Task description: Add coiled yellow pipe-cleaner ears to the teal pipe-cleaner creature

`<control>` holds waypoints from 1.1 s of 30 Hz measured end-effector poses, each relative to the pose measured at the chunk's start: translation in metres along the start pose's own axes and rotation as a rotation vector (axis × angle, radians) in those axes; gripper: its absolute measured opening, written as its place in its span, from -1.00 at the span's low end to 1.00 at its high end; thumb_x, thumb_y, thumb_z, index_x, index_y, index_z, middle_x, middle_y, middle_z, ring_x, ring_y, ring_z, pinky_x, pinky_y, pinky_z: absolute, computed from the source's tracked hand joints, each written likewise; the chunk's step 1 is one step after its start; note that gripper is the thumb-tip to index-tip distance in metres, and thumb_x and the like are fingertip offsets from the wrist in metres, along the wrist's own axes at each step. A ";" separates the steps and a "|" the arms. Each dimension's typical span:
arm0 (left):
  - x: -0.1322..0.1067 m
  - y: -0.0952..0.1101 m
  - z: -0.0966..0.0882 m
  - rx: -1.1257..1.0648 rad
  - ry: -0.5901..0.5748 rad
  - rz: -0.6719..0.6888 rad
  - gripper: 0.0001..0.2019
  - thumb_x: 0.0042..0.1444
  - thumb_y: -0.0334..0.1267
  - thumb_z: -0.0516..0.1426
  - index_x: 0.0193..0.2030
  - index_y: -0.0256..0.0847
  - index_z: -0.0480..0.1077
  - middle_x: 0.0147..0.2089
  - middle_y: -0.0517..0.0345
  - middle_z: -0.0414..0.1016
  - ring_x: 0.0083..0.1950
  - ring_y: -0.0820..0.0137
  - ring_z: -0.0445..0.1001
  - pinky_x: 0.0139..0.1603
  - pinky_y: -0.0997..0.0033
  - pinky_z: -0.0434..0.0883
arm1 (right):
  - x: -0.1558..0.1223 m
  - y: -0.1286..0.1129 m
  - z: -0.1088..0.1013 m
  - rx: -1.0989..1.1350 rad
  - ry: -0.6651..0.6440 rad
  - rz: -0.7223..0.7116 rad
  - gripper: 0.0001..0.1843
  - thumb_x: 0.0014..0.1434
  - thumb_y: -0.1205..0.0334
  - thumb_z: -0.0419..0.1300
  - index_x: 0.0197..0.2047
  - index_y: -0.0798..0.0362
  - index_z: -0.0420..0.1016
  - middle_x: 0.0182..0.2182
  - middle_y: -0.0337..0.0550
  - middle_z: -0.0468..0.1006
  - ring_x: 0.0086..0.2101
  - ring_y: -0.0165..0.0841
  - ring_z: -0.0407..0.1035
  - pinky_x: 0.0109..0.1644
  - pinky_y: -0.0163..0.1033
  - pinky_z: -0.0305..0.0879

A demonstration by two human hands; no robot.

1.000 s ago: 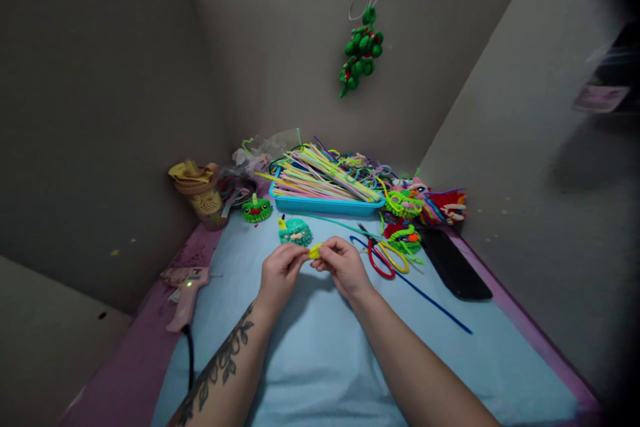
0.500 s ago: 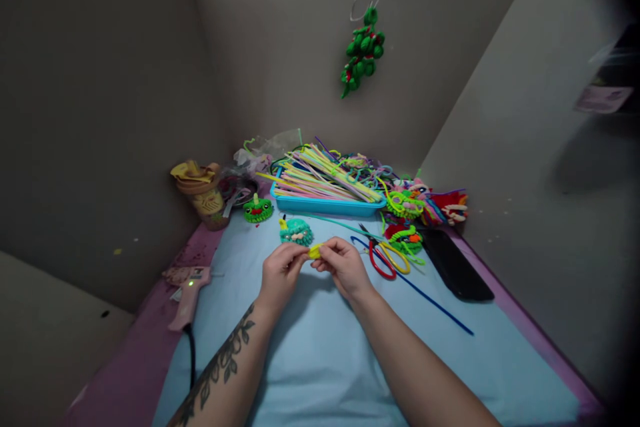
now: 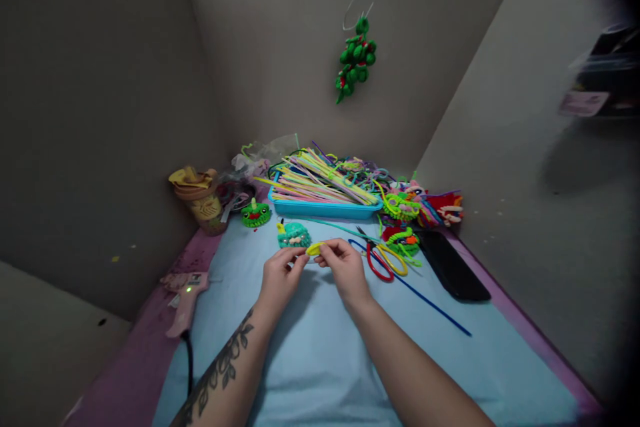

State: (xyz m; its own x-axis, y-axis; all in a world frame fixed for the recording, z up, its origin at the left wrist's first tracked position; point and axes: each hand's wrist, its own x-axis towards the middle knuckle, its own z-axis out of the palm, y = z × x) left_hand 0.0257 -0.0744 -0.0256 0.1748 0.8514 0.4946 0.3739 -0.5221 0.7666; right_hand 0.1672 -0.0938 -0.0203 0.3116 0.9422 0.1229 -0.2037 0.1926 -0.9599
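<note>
Head view. Holding a small yellow piece (image 3: 313, 249), by its look bent chenille stem, over the light-blue cloth (image 3: 320, 367) on the worktop (image 3: 117, 360). Pinching its left end with the fingertips of the left hand (image 3: 281, 277), its right end between thumb and fingers of the right hand (image 3: 347, 271). Placing it just on the near side of a turquoise fuzzy figure (image 3: 295, 236), seemingly apart from it.

Judging the work as part done. Seeing a yellow bit on top of the turquoise figure and, farther left, a green figure (image 3: 255, 215) with eyes and a red mouth in place; taking both as well formed. Reading the yellow piece as a separate part, joined to nothing visible, so probably unfinished. Cannot tell how much shaping is left; too small at this size.

Edges next. Blocked on the far side by a blue tray (image 3: 325, 211) heaped with chenille stems (image 3: 320, 180), then by the grey back panel (image 3: 275, 47). Hemmed in on the right by scissors (image 3: 373, 242), a dark-blue stem (image 3: 433, 304) and a black phone (image 3: 453, 267). Bounded on the left by a pink glue gun (image 3: 185, 303), green light lit, nozzle toward the cloth. Finding the widest room for moving toward the near edge, between and beside the forearms.
</note>
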 end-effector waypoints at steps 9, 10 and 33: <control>0.001 0.004 0.001 0.011 -0.172 -0.148 -0.78 0.06 -0.19 0.10 -0.41 -0.25 0.54 -0.45 0.13 0.54 -0.43 0.43 0.40 -0.47 0.53 0.26 | 0.000 0.002 0.000 -0.184 -0.061 -0.047 -0.83 -0.03 0.13 0.28 -0.43 0.06 0.56 -0.51 -0.18 0.54 -0.52 -0.38 0.39 -0.43 -0.30 0.35; 0.001 0.003 0.002 0.011 -0.175 -0.175 -0.77 0.05 -0.19 0.10 -0.44 -0.26 0.53 -0.49 0.15 0.51 -0.45 0.44 0.38 -0.47 0.53 0.24 | 0.001 0.003 -0.002 -0.188 -0.060 -0.038 -0.80 -0.01 0.10 0.26 -0.39 0.07 0.58 -0.49 -0.17 0.54 -0.52 -0.38 0.39 -0.44 -0.30 0.34; 0.002 0.002 0.005 -0.149 -0.236 -0.342 -0.67 -0.02 -0.08 0.09 -0.62 -0.30 0.35 -0.63 0.29 0.16 -0.52 0.51 0.12 -0.50 0.53 0.08 | -0.001 0.000 -0.001 -0.630 -0.088 -0.456 -0.83 0.09 0.38 0.11 -0.52 0.05 0.41 -0.51 -0.23 0.41 -0.44 -0.38 0.31 -0.34 -0.29 0.21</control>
State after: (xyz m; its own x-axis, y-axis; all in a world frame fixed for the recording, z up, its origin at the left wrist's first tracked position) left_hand 0.0313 -0.0737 -0.0258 0.2735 0.9557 0.1084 0.3142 -0.1954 0.9290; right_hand 0.1677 -0.0951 -0.0207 0.1578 0.8309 0.5336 0.5000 0.3987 -0.7688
